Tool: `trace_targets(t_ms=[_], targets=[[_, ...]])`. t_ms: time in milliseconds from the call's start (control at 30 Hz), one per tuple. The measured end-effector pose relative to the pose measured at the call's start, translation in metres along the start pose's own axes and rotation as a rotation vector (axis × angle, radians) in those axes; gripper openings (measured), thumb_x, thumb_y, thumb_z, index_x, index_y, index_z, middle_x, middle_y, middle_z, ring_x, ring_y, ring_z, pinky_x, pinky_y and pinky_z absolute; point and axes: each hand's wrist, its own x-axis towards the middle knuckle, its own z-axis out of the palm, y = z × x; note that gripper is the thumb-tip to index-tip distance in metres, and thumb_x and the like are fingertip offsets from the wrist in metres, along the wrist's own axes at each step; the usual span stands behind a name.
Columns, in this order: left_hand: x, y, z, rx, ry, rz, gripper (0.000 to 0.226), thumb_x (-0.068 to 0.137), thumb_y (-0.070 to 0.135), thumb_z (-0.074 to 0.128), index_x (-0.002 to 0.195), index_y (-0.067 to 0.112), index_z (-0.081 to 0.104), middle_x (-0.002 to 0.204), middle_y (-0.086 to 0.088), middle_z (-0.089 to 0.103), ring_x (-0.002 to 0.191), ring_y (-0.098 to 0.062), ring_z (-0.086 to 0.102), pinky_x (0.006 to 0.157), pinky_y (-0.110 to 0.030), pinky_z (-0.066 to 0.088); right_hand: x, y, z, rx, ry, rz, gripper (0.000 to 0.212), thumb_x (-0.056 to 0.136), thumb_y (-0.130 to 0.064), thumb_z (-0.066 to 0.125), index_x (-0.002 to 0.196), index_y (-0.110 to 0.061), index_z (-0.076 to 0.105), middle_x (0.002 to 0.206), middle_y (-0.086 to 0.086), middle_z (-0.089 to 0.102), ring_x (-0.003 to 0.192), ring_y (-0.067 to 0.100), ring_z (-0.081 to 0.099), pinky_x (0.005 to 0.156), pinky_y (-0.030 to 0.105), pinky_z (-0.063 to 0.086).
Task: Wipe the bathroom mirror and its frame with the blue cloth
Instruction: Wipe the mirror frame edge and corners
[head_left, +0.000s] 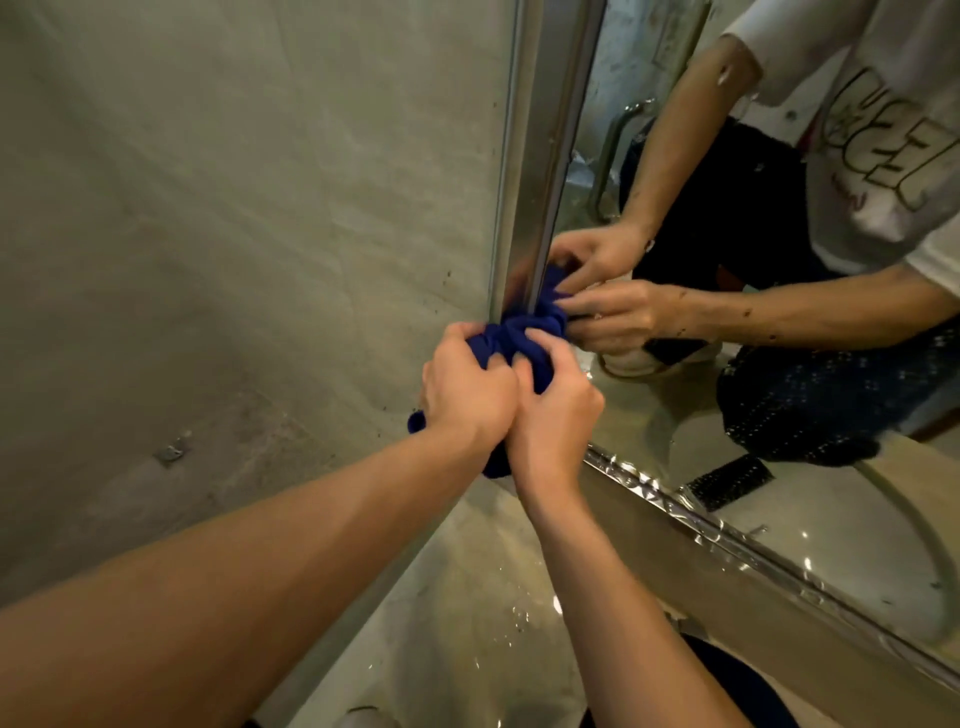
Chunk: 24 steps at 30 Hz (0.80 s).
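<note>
Both hands, left (467, 395) and right (553, 415), grip the bunched cloth (511, 338) with curled fingers, pressing it against the frame (540, 156) low beside the mirror (675, 405), likely to scrub that corner.

Blue cloth (519, 343): soft matt fabric, bunched, centre frame. Mirror frame (540, 156): polished metal, glossy, upper centre. Mirror (701, 405): smooth, reflective glass, right. Wall (234, 208): matt, rough grey concrete, left. Floor (467, 597): wet, glistening, bottom centre.
</note>
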Motion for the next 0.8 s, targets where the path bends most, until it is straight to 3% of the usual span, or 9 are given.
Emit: trace_targets(t_ms=[100,167,367,533,633,733,800], targets=[[-0.003,0.027,-0.015,-0.100,0.051,0.148,0.027,0.081,0.027,0.064,0.106,0.035,0.057,0.103,0.003,0.071,0.102,-0.022,0.066,0.095,-0.042,0.052,0.013,-0.035,-0.015,0.075,0.080,-0.144,0.025,0.086,-0.011,0.066,0.110,-0.015,0.071,0.105,0.000,0.074,0.094,0.011,0.064,0.086,0.017,0.043],[-0.005,0.044,-0.025,-0.124,0.066,0.246,0.026,0.081,0.027,0.067,0.103,0.037,0.057,0.100,0.006,0.071,0.098,-0.017,0.067,0.093,-0.041,0.053,0.021,-0.052,-0.023,0.126,0.130,-0.209,0.023,0.087,-0.012,0.065,0.109,-0.014,0.071,0.103,-0.002,0.074,0.092,0.007,0.063,0.085,0.016,0.044],[-0.006,0.031,-0.024,-0.023,0.063,0.298,0.029,0.087,0.026,0.064,0.115,0.029,0.059,0.104,0.008,0.068,0.104,-0.021,0.063,0.095,-0.044,0.050,0.019,-0.037,-0.016,0.038,0.095,-0.276,0.026,0.087,-0.011,0.063,0.112,-0.013,0.070,0.107,0.000,0.073,0.096,0.011,0.064,0.086,0.006,0.037],[0.006,-0.004,-0.017,0.122,-0.188,0.111,0.038,0.088,0.026,0.062,0.125,0.027,0.053,0.108,0.002,0.069,0.107,-0.022,0.062,0.097,-0.042,0.048,0.001,0.005,0.000,-0.072,-0.005,-0.158,0.028,0.087,-0.006,0.062,0.114,-0.012,0.069,0.107,0.006,0.072,0.097,0.022,0.065,0.087,0.023,0.043],[0.012,-0.023,-0.014,0.018,-0.364,-0.068,0.043,0.081,0.026,0.064,0.119,0.034,0.047,0.107,0.003,0.069,0.104,-0.020,0.065,0.100,-0.046,0.049,-0.007,0.021,0.004,-0.131,-0.062,-0.076,0.029,0.088,-0.005,0.060,0.114,-0.013,0.068,0.109,0.006,0.071,0.100,0.025,0.064,0.087,0.024,0.041],[0.014,-0.025,-0.014,-0.167,-0.392,-0.137,0.034,0.095,0.004,0.055,0.127,0.017,0.051,0.103,0.001,0.068,0.098,-0.018,0.065,0.094,-0.034,0.050,-0.006,0.019,0.003,-0.137,-0.084,-0.006,0.028,0.090,-0.007,0.059,0.116,-0.014,0.067,0.113,0.006,0.070,0.104,0.024,0.061,0.089,0.022,0.038],[0.013,-0.021,-0.016,-0.236,-0.375,-0.110,0.033,0.098,0.003,0.050,0.129,0.013,0.052,0.107,-0.002,0.068,0.095,-0.015,0.065,0.090,-0.030,0.051,-0.003,0.011,0.000,-0.133,-0.076,-0.006,0.028,0.090,-0.009,0.060,0.116,-0.014,0.068,0.114,0.006,0.070,0.105,0.024,0.061,0.089,0.020,0.037]])
